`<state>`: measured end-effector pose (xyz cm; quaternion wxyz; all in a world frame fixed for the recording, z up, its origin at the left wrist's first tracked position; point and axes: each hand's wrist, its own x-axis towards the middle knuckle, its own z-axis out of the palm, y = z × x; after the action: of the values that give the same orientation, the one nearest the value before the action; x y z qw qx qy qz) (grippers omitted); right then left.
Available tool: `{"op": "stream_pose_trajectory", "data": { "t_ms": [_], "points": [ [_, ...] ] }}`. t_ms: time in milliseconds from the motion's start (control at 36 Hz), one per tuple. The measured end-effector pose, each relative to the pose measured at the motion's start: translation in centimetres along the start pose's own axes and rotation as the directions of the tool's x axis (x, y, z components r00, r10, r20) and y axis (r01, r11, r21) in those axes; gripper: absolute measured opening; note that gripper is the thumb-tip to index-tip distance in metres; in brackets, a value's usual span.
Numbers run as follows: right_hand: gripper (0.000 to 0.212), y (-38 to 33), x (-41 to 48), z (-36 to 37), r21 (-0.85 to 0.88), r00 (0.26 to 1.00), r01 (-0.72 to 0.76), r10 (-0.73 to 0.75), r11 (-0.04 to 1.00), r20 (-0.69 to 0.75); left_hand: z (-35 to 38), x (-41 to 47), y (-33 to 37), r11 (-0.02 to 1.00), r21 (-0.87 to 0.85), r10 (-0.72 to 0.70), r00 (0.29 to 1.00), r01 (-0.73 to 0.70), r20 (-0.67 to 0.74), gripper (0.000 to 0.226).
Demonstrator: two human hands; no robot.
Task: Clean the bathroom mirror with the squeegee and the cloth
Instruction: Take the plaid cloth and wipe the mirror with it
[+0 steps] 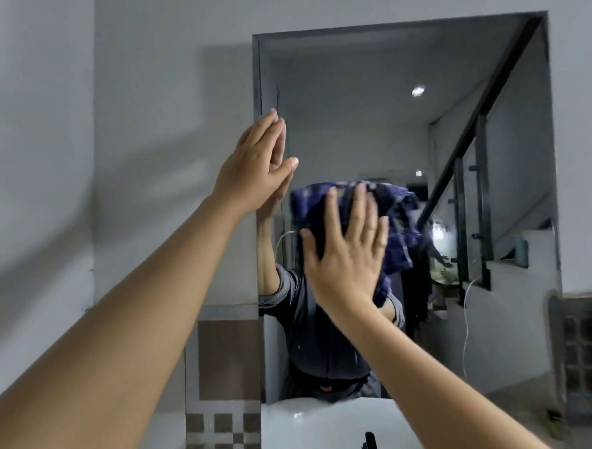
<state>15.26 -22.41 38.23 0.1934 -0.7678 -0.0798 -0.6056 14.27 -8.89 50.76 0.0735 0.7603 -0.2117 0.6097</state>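
Observation:
A tall frameless mirror (367,110) hangs on the grey wall ahead. My right hand (349,252) lies flat with fingers spread on a dark blue cloth (395,219), pressing it against the glass near the mirror's middle. My left hand (255,168) rests flat, fingers together, on the mirror's left edge, higher up, holding nothing. The glass reflects my arms, a dark shirt and the cloth. No squeegee can be made out; a dark object (369,443) at the bottom edge is too small to identify.
A white basin (319,425) shows at the bottom of the mirror. Brown and white tiles (223,365) cover the wall at lower left. A grey wall (44,169) fills the left side. A staircase railing appears only as a reflection.

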Motion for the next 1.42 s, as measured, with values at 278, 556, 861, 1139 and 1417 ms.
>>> {"op": "stream_pose_trajectory", "data": {
  "t_ms": [278,556,861,1139,1417],
  "points": [
    [0.060,7.2,-3.1,-0.9,-0.171,0.583,0.812,-0.762,0.558,0.281,0.9,-1.2,2.4,0.992,-0.045,-0.119,0.992,0.117,-0.034,0.060],
    [0.065,19.4,-3.2,-6.3,-0.302,0.965,0.260,-0.234,0.917,0.120,2.8,-4.7,4.0,0.993,-0.060,-0.109,0.993,0.106,-0.046,0.059],
    [0.064,6.7,-13.0,0.5,0.108,0.873,-0.485,0.488,0.868,0.002,2.9,-8.1,4.4,0.997,-0.038,-0.067,0.996,0.069,0.056,0.062],
    [0.061,1.9,-15.4,3.0,-0.022,0.743,0.631,-0.596,0.775,0.306,2.6,-10.5,3.8,0.998,-0.030,-0.055,0.991,0.059,0.121,0.062],
    [0.062,16.1,-14.5,-2.7,-0.151,0.626,0.766,-0.672,0.625,0.397,4.5,-11.2,3.7,0.995,-0.031,-0.096,0.994,0.098,0.055,0.057]
  ]
}}
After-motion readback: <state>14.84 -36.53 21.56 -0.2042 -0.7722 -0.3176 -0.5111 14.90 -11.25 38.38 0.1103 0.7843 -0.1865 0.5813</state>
